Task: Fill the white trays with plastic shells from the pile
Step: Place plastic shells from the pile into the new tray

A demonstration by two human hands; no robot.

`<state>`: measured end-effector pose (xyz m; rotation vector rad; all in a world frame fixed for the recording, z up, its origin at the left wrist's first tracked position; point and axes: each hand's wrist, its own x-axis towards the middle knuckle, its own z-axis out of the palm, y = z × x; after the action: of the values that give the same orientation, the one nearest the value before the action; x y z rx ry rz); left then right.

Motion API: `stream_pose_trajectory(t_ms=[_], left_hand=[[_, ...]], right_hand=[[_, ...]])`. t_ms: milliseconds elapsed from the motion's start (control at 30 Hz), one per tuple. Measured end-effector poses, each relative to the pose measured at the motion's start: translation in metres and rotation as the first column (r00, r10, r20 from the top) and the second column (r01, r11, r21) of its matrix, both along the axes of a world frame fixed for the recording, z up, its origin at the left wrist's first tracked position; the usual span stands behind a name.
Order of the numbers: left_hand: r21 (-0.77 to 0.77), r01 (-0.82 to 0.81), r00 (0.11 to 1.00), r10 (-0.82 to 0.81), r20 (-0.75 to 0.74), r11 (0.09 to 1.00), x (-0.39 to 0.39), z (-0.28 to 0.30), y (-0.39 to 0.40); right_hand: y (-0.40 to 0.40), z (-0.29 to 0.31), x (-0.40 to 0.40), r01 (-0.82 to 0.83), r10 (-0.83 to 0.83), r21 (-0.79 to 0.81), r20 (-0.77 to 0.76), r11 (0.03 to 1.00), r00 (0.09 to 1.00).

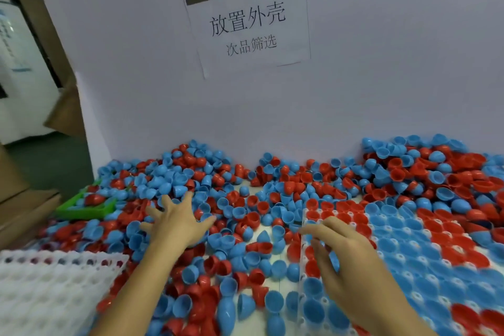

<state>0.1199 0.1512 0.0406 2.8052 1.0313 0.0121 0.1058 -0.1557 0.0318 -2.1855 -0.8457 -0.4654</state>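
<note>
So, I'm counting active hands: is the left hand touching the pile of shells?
Touching. The head view shows the left hand flat, fingers spread, resting on the pile of shells.

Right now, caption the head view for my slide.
Left hand spread on the shell pile; right hand over the part-filled white tray.

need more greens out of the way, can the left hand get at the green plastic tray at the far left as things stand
Probably yes. The left hand lies spread on the red and blue plastic shells just right of the green plastic tray; only loose shells lie between and partly over it.
</note>
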Motion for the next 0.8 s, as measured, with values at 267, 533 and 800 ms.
stream_pose_trajectory(t_ms=[267,533,800], left_hand=[[-0.090,0.187,0.974,-0.173,0.143,0.978,0.039,-0.046,-0.020],[0.005,-0.082,0.904,0.073,0.421,0.997,0.033,-0.023,0.036],[-0.113,-0.058,0.977,0.080,0.197,0.992,0.044,-0.023,0.043]], right_hand=[[-0.014,-0.019,-0.004,0.042,-0.045,0.026,0.104,0.999,0.994],[-0.017,-0.019,-0.004,0.071,-0.073,0.021,0.130,0.997,0.989],[-0.014,-0.018,-0.006,0.024,-0.024,0.005,0.109,1.000,0.994]])
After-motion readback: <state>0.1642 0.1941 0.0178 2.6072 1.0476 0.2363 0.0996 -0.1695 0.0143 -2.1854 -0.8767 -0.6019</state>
